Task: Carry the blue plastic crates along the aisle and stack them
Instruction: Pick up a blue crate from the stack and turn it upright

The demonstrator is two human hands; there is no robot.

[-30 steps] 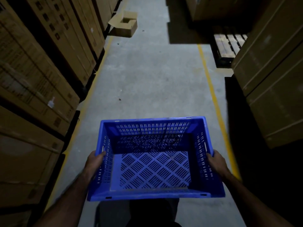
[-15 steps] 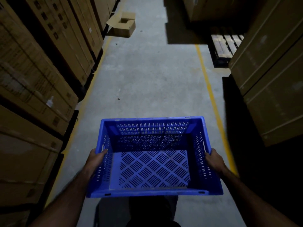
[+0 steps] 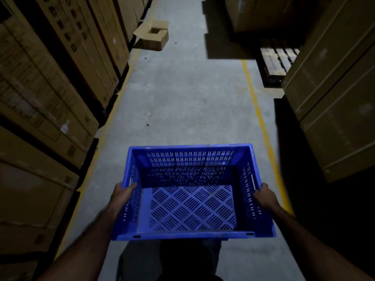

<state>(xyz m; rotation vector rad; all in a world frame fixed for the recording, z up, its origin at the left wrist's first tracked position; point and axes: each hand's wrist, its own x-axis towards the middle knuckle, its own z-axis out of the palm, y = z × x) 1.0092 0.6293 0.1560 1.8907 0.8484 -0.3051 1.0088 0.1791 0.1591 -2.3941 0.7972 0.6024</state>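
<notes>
- At the near end of the aisle, in front of the person's body, an empty blue crate is carried clear of the floor, open side up, long rims lying across the walking line.
- The left hand grips the crate's left short wall, with the thumb over the rim and the other fingers hidden outside it.
- The right hand grips the right short wall in the same way, curled round the rim's outer edge.
- Under the near rim the person's dark-clad legs show, though dimly.
- The concrete floor runs ahead as a bare grey lane between a left yellow line and a right yellow line. The crate sits within the two, its right corner nearer the right line.
- A small dark speck lies mid-lane, just beyond the crate.
- Along the left, stacked cartons stand on dark bases, their faces following the left line closely.
- On the right, more cartons rise behind the right line. Their near corner stands close to it, with deep shadow beneath.
- Further on the right, a wooden pallet lies outside the line, beside those cartons.
- Further on the left, an open cardboard box sits on the floor at the line, flaps spread, narrowing the lane.
- At the far end, another stack throws a shadow over the lane's right half.
</notes>
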